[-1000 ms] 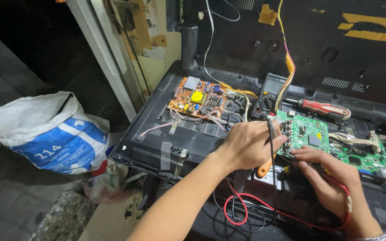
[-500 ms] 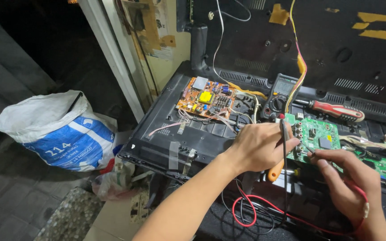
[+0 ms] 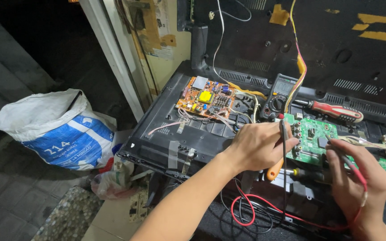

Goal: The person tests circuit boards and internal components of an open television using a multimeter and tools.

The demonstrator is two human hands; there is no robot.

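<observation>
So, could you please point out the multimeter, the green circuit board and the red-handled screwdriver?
multimeter [image 3: 279,96]: head view, on its dark body by the dial.
green circuit board [image 3: 311,134]: head view, on its bare upper left area.
red-handled screwdriver [image 3: 336,110]: head view, mid-handle.

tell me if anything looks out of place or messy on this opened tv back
Nothing looks broken or spilled. The oddities are loose ends: the orange-handled screwdriver lies half under the left hand beside the green circuit board, the red lead loops off the edge, and tape strips sit crooked on the panel.
</observation>
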